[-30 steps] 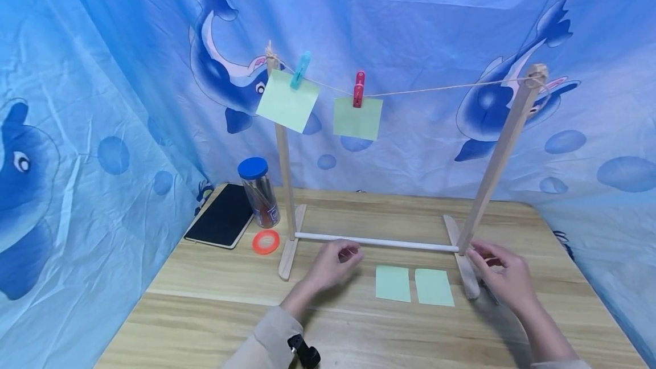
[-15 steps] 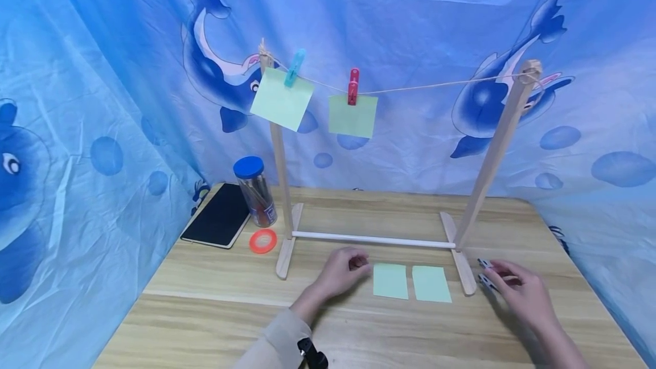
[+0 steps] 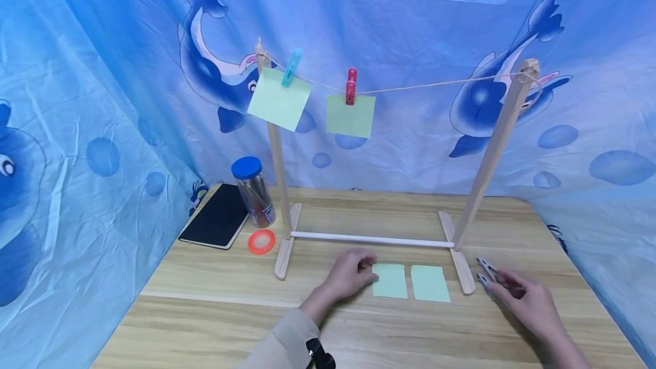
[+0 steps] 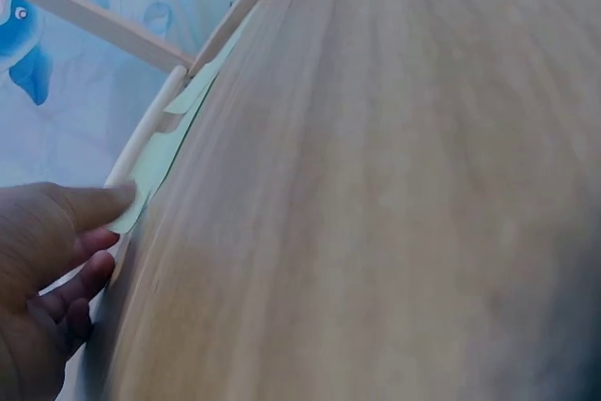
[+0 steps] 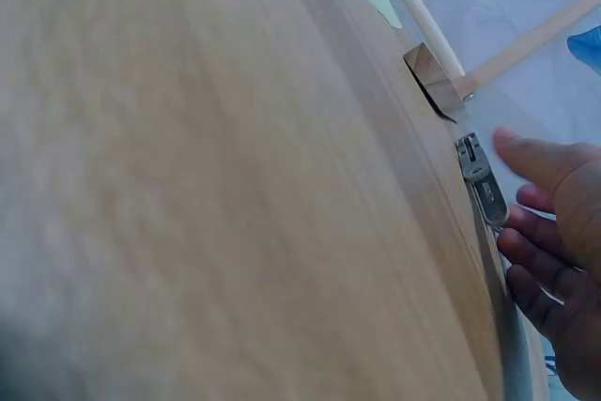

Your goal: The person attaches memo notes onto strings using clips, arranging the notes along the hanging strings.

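My left hand (image 3: 351, 273) is at the left edge of the nearer-left green sticky note (image 3: 389, 281), its thumb touching that edge in the left wrist view, fingers loosely bent. A second green sticky note (image 3: 430, 284) lies just right of it. My right hand (image 3: 528, 300) is beside two grey clothespins (image 3: 487, 267) on the table. In the right wrist view, thumb and fingers are apart, with a clothespin (image 5: 483, 180) near the fingertips. On the string hang a green note (image 3: 279, 101) under a blue clothespin (image 3: 291, 68) and another (image 3: 351, 117) under a red clothespin (image 3: 351, 86).
Two wooden posts (image 3: 492, 158) on flat feet carry the string, with a white rod (image 3: 371, 239) joining them low down. At the left are a black notebook (image 3: 216, 216), a blue-lidded jar (image 3: 254, 195) and an orange tape ring (image 3: 261, 241). A dolphin-print curtain (image 3: 410, 27) hangs behind.
My left hand has moved right to the left sticky note's edge. My right hand has drawn back from the right post's foot, bringing the grey clothespins into sight. The camera view has shifted slightly.
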{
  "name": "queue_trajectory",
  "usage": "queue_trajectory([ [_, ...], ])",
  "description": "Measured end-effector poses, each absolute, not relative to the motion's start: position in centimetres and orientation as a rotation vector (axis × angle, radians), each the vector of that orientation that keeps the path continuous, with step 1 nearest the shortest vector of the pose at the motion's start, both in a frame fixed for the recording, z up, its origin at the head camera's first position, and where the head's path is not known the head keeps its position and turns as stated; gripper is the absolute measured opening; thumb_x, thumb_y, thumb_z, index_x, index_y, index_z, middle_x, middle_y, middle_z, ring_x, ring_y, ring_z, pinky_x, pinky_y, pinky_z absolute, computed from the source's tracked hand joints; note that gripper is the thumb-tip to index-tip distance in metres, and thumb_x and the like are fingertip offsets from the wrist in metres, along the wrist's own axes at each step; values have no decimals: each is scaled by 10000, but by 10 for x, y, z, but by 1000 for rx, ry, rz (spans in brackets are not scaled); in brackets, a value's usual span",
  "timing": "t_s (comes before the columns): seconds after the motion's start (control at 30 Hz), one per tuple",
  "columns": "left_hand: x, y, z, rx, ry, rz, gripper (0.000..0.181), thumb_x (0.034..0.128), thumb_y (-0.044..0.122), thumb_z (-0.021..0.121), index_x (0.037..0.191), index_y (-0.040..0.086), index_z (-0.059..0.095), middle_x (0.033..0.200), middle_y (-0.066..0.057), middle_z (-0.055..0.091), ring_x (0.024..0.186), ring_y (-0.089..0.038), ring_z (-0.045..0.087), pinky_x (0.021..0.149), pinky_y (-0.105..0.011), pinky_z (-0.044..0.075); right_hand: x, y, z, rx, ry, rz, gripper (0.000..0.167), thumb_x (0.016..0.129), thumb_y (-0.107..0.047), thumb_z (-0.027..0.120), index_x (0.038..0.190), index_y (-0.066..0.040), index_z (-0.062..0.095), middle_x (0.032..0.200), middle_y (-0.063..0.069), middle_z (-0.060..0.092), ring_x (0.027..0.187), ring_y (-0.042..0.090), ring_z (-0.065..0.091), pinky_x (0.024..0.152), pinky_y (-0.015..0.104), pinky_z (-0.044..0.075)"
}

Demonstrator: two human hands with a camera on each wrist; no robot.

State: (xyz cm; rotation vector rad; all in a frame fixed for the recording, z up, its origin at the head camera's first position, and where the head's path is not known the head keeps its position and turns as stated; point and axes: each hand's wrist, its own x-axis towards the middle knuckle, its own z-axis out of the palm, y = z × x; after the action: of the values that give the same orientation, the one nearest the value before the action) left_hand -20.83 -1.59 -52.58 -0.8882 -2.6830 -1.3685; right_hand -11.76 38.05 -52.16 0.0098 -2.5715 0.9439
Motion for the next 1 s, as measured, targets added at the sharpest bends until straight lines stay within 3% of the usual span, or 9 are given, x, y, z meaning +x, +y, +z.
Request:
queue_trajectory([
  [0.17,-210,-15,-527,-884,-2677,-1413,285,827,37,824,1091,20,720,920,4,700,781,-25,595,723,-181,518,-115,384,-519,-21,-2664,972,446,813,-213,874,1144,34,706,997,178,729,777,-69,599,640,114,486],
  [0.3,-211,-15,-527,-874,-2665,-1408,177,862,1,776,1034,17,738,855,17,699,732,-16,592,687,-174,512,-114,386,-516,6,-2706,947,517,742,-260,924,1128,17,717,1005,173,722,774,-39,597,636,164,502],
  [0.5,-212,-16,-527,-849,-2659,-1374,48,902,32,747,943,43,770,814,25,709,704,3,579,666,-175,502,-110,388,-520,37,-2712,859,437,637,-237,975,971,-51,761,917,43,680,719,-23,520,588,199,458],
  [0.63,-212,-18,-524,-802,-2668,-1416,34,915,76,750,899,61,776,787,53,691,683,6,550,645,-178,481,-111,389,-519,27,-2737,842,378,681,-230,951,956,-53,762,867,13,646,695,-8,493,574,218,432],
  [0.8,-213,-20,-523,-718,-2639,-1527,50,937,87,722,901,60,743,757,68,655,652,4,529,615,-190,480,-111,390,-517,-45,-2753,914,393,791,-263,889,1068,-25,743,866,23,669,704,-6,525,584,216,447],
  [1.0,-212,-21,-518,-590,-2550,-1724,43,961,69,687,945,62,727,819,28,683,627,-73,612,589,-226,533,-110,392,-517,-206,-2696,973,460,876,-314,817,1176,16,705,888,111,736,699,-45,573,593,158,442],
])
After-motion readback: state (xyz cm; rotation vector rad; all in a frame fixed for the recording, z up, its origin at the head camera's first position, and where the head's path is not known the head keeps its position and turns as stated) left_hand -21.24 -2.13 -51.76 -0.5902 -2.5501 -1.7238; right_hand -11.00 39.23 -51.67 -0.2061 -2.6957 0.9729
